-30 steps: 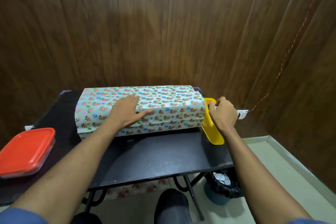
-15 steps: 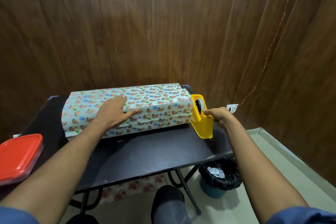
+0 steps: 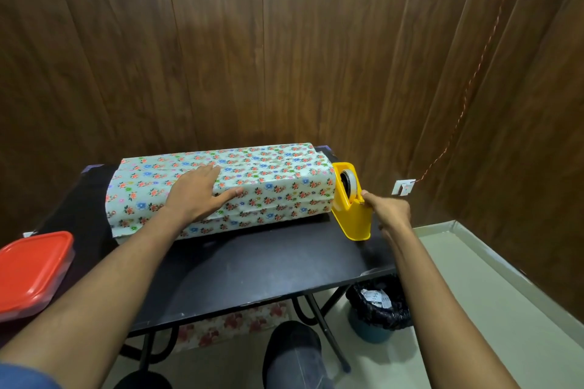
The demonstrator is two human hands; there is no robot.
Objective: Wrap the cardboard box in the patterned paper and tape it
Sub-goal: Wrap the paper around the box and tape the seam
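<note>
Head view — left hand [image 3: 197,196] flat on wrapped box [image 3: 271,180], right hand [image 3: 390,210] pinching at tape dispenser [image 3: 350,208].

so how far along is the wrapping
Done: the patterned paper already covers the box's top and front. In hand: the left hand presses the paper flat while the right hand pinches at the yellow tape dispenser. Left: no tape visible on the paper yet; the ends look unfinished.

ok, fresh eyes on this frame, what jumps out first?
The long box in floral patterned paper across the back of the black table, with the left hand pressing flat on its top and front. Next, the bright yellow tape dispenser at the box's right end, the right hand pinching at its cutter. Then the red-lidded container at the table's left edge.
</note>
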